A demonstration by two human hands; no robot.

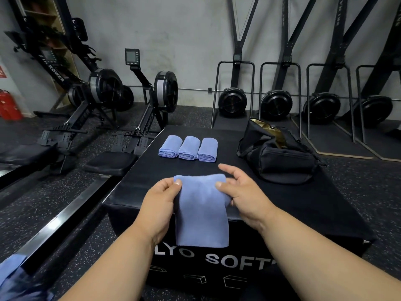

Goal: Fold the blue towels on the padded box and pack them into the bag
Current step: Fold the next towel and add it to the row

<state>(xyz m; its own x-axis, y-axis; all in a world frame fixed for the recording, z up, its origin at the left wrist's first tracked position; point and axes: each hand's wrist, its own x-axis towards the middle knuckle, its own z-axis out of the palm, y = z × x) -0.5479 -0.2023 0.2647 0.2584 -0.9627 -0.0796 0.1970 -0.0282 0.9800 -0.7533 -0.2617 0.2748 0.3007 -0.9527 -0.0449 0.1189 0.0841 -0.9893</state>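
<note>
Blue cloth hangs over the near edge of the padded box [314, 209]: a towel [201, 211] folded into a long strip, its far end lying on the top and its near end draped down the front. The left hand [159, 205] pinches the far left corner between thumb and fingers; the right hand [240, 192] grips the right edge, thumb on top, likely to keep the strip square for the next fold. Three folded towels [187, 148] sit side by side farther back, touching, probably lined up for packing. To their right, the black bag [280, 153] gapes open.
</note>
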